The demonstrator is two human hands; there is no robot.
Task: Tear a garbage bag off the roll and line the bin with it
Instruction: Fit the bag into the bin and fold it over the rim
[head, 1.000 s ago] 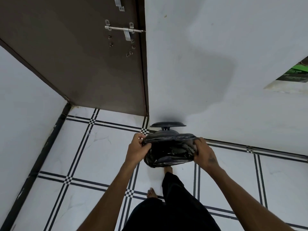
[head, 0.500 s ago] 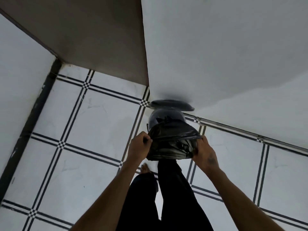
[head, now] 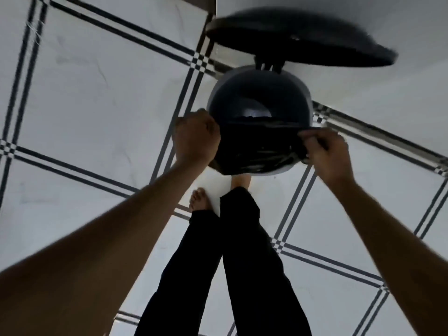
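Looking down at a round bin (head: 259, 93) on a tiled floor (head: 97, 93), its lid (head: 300, 42) raised behind. Both hands stretch a black garbage bag (head: 257, 154) over the near rim: the left hand (head: 196, 139) is closed on the left edge, the right hand (head: 324, 154) pinches the right edge between thumb and fingers (head: 312, 139). The thin plastic could tear if pulled too hard, or slip off the rim (the far side looks uncovered). The roll is out of sight, and motion blur hides the bin's interior
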